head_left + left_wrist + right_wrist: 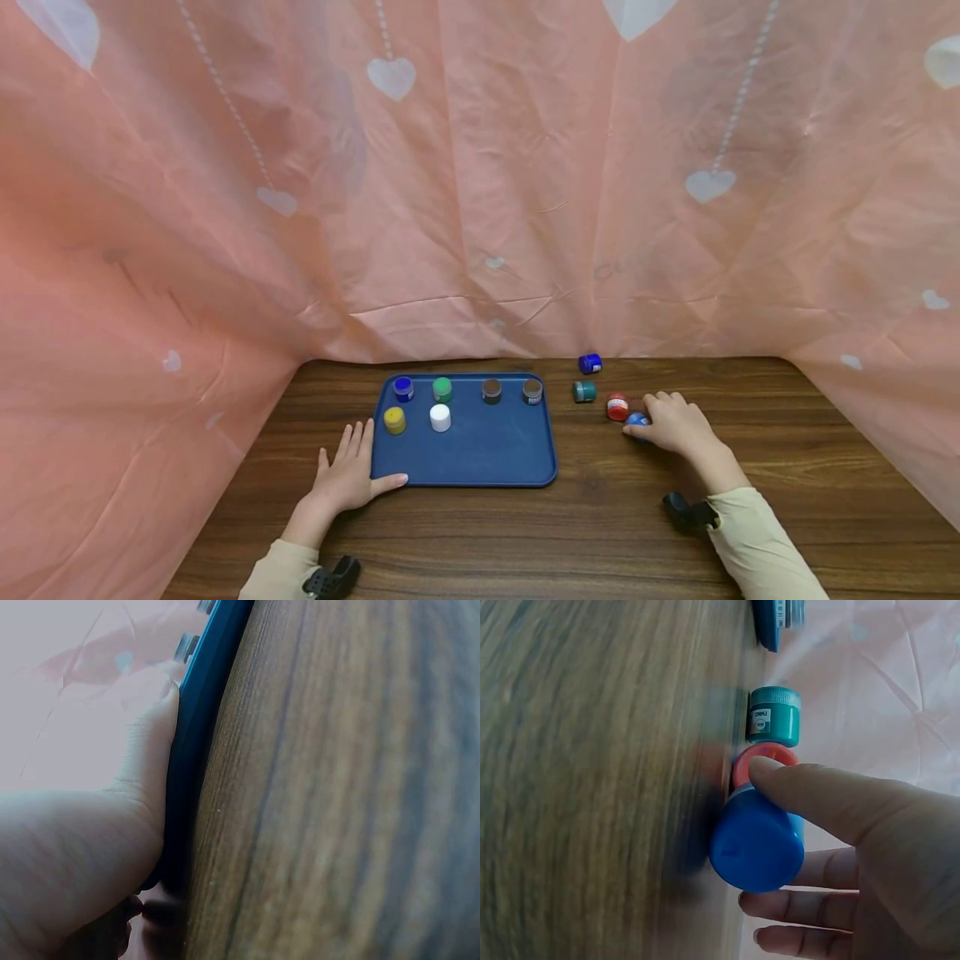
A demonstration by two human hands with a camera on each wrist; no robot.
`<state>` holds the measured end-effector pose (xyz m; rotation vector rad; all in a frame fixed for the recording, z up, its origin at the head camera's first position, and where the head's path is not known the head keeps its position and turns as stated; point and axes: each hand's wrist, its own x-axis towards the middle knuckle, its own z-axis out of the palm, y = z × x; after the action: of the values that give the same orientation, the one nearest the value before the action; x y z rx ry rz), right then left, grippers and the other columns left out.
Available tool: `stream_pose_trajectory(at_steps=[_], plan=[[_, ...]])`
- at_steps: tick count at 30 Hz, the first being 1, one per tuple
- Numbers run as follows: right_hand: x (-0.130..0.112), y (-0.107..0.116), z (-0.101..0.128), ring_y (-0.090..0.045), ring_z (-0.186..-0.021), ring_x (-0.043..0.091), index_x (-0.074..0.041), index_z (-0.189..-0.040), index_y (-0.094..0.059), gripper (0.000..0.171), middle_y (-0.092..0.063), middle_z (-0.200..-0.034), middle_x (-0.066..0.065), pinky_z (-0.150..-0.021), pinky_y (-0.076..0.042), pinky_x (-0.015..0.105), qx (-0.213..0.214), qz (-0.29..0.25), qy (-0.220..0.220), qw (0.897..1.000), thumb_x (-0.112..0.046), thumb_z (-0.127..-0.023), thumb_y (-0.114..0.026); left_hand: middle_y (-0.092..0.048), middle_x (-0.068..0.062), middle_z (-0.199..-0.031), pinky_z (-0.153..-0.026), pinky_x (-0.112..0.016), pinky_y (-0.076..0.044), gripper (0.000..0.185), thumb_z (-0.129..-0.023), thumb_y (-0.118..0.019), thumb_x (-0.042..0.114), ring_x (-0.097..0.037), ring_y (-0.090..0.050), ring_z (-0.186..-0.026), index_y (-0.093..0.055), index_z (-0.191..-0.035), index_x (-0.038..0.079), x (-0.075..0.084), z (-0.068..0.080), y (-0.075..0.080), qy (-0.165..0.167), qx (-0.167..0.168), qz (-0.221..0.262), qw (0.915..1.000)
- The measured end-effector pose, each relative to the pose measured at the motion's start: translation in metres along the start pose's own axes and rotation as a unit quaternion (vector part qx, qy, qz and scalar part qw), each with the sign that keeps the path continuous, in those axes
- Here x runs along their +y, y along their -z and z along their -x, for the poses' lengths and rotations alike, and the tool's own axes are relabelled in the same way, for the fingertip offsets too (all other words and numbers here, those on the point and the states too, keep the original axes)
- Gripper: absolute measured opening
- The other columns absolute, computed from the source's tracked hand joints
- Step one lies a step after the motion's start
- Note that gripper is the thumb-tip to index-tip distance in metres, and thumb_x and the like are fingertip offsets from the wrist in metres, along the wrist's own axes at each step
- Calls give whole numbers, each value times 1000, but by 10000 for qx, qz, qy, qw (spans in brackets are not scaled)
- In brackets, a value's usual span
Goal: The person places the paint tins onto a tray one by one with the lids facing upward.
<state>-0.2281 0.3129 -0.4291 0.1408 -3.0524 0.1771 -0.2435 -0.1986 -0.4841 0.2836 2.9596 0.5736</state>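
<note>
Pink cloth (510, 167) with white hearts hangs around a wood-grained table (487, 533). At the left, past a cream sleeve (281, 571), the person's left hand (345, 479) has its fingers spread against the side of a blue tray (480, 454), its thumb along the near edge. Standing on the tray, from its left, are a yellow jar (394, 421), a dark blue jar (403, 389) behind it, a white jar (440, 418), a green jar (442, 389) behind that, and two brown jars (491, 391) along the far side. Right of the tray, a teal jar (584, 392) lies on its side, with a deep blue jar (590, 363) beyond it near the cloth. Next comes a red jar (618, 407), then, just beside it, a bright blue jar (756, 844), pinched between the thumb and fingers of the right hand (678, 425). Whether this jar touches the table, one cannot tell. Furthest right, a black wrist strap (690, 511) crosses the other sleeve's cuff.
</note>
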Motion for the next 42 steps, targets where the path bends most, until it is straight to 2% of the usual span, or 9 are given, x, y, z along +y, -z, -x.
stream_pose_trajectory(at_steps=[6, 14, 22, 31, 38, 42], plan=[[-2, 0, 0, -57, -86, 37, 4, -104, -64, 56, -63, -91, 17, -70, -49, 53, -186, -25, -64, 9998, -48, -83, -71, -10, -28, -161, -107, -78, 0, 129, -71, -57, 83, -45, -2, -150, -7, -156, 1, 0, -1, -1, -33, 42, -19, 10000], [-8, 0, 0, -55, -81, 31, -6, -87, -61, 37, -59, -83, 9, -70, -47, 55, -11, -71, 141, 9999, -39, -78, -77, -10, -28, -161, -108, -77, 0, 128, -71, -57, 83, -45, -2, -150, -7, -156, 1, 0, -2, -2, -34, 46, -33, 10000], [-10, 2, -1, -55, -81, 31, -7, -85, -59, 36, -58, -84, 9, -69, -47, 54, 52, -62, 259, 9996, -35, -76, -80, -9, -28, -161, -108, -77, 0, 129, -71, -56, 84, -44, -1, -150, -6, -156, 1, -2, -3, -2, -27, 9, -28, 10000], [-14, 5, -1, -54, -81, 29, -8, -86, -59, 33, -59, -85, 8, -69, -47, 52, 47, -127, 325, 9994, -33, -77, -78, -10, -29, -160, -108, -77, 1, 126, -73, -59, 81, -46, -3, -150, -8, -156, 0, 7, 5, 8, 16, -117, 25, 9999], [-19, 11, 2, -52, -80, 27, -10, -83, -58, 32, -56, -83, 6, -67, -46, 49, 44, -85, 517, 9986, -34, -76, -79, -9, -27, -161, -107, -77, 1, 128, -72, -58, 82, -45, -1, -150, -6, -156, 1, -2, -1, -2, -13, 4, 43, 10000], [-22, 11, 2, -52, -80, 26, -10, -84, -60, 31, -57, -83, 5, -67, -46, 48, 132, -75, 621, 9980, -34, -76, -80, -9, -27, -161, -107, -77, 1, 128, -72, -58, 82, -45, -1, -150, -6, -156, 1, -2, -2, -2, -12, 0, 39, 10000]])
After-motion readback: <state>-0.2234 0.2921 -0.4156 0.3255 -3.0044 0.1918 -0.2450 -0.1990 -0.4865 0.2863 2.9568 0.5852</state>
